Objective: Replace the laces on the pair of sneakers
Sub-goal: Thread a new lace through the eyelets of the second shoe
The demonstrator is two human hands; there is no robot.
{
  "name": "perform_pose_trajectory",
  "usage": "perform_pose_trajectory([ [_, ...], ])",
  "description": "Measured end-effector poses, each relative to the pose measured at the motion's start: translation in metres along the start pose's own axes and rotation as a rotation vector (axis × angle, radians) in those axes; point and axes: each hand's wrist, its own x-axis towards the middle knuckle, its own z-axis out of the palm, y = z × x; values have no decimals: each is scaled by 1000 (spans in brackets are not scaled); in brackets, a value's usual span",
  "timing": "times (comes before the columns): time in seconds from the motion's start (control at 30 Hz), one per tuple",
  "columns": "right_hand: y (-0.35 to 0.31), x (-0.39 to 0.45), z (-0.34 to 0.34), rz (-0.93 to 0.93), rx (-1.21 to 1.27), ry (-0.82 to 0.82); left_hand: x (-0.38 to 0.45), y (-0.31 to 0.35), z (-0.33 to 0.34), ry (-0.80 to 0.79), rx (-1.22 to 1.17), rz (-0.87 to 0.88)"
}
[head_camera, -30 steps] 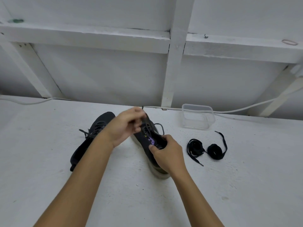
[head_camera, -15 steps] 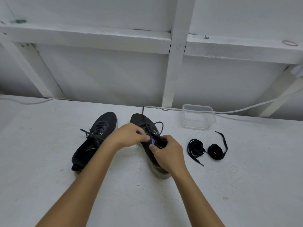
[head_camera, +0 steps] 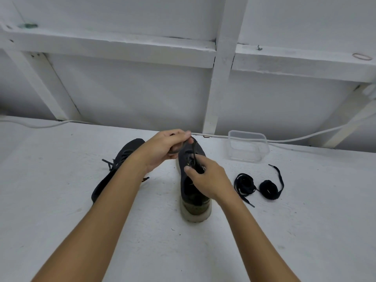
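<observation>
Two black sneakers stand on the white table. The right sneaker [head_camera: 194,195] points away from me, heel toward me. My right hand [head_camera: 207,177] grips its tongue and collar. My left hand [head_camera: 165,149] is raised above the toe and pinches the sneaker's black lace [head_camera: 194,151], which runs taut down to the eyelets. The left sneaker [head_camera: 114,171], partly hidden behind my left forearm, lies further left with its lace still threaded. Two coiled black laces [head_camera: 257,186] lie on the table to the right.
A clear plastic container [head_camera: 247,147] stands behind the coiled laces near the wall. A white cable [head_camera: 305,136] runs along the table's back edge. White wooden framing [head_camera: 219,78] rises behind the table.
My left hand has risen from the eyelets toward the toe, drawing the lace up and out. My right hand stays on the sneaker's tongue.
</observation>
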Motion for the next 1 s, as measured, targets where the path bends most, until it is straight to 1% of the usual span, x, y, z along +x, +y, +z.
perform_pose_trajectory([
  [0.07,-9,8,-8,-55,87,34,7,0,1,1,-45,-19],
  [0.1,-12,12,-11,-76,143,65,10,0,2,34,-86,-46],
  [0.17,-14,20,-20,-45,282,104,19,-4,1,162,-132,-121],
  [0.2,-14,23,-26,-4,404,106,24,-10,-1,260,-90,-148],
  [0.27,-12,28,-36,77,684,86,33,-28,-2,473,159,-149],
  [0.33,-8,32,-47,124,871,109,36,-46,1,626,453,-81],
  [0.37,-5,34,-51,132,923,141,38,-53,3,655,568,-27],
  [0.43,0,38,-57,143,996,205,41,-59,11,646,737,35],
  [0.5,3,41,-59,156,1041,243,43,-59,21,645,847,41],
  [0.6,4,45,-61,151,1100,287,49,-58,28,707,945,77],
  [0.67,7,48,-61,149,1105,311,55,-57,31,632,944,40],
  [0.73,8,50,-61,155,1075,323,59,-56,32,513,943,-59],
  [0.77,8,51,-60,158,1060,327,60,-57,32,485,956,-93],
  [0.87,8,54,-58,181,1020,332,63,-57,33,472,952,-106],
  [0.9,10,56,-58,189,1000,334,63,-55,33,466,877,-122],
  [0.93,12,57,-57,196,983,336,63,-52,32,454,722,-150],
  [1.0,15,61,-57,215,936,328,61,-42,30,408,297,-211],
])
